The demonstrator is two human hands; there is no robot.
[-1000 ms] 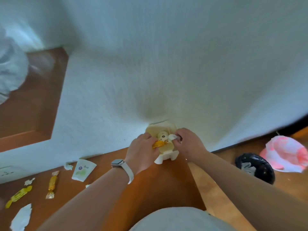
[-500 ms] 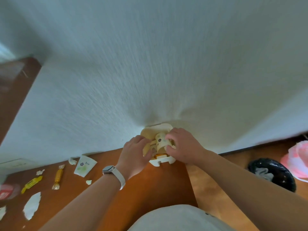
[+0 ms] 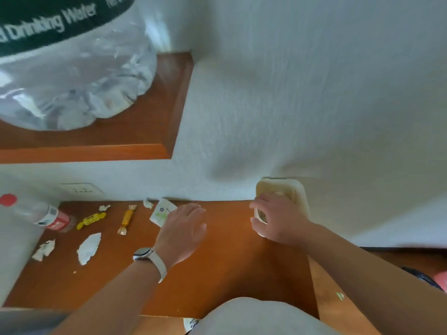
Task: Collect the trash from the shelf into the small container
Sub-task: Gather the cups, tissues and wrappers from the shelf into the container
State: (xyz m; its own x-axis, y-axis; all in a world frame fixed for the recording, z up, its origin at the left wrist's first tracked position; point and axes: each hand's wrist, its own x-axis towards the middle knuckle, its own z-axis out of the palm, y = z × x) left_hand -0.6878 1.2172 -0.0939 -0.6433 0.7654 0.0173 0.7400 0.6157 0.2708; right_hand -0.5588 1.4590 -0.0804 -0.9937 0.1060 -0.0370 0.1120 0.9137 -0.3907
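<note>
A small cream container [image 3: 298,195] with its lid up stands against the wall at the right end of the wooden shelf [image 3: 217,269]. My right hand [image 3: 275,220] covers its front and grips it. My left hand [image 3: 182,232], with a watch on the wrist, hovers with fingers spread over a white flowered packet [image 3: 161,213]. Left of it lie an orange candy wrapper [image 3: 127,220], a yellow candy wrapper [image 3: 90,220], a torn white paper [image 3: 88,247] and small paper scraps [image 3: 44,249].
A bottle with a red label [image 3: 52,220] lies at the shelf's left end. A big water jug [image 3: 67,61] sits on the upper shelf. A wall socket [image 3: 81,189] is above the trash. Black and pink bags [image 3: 433,279] lie on the floor at right.
My left hand has left the container and moved left to the flowered packet. My right hand stays on the container. The view has swung left, showing the jug and bottle.
</note>
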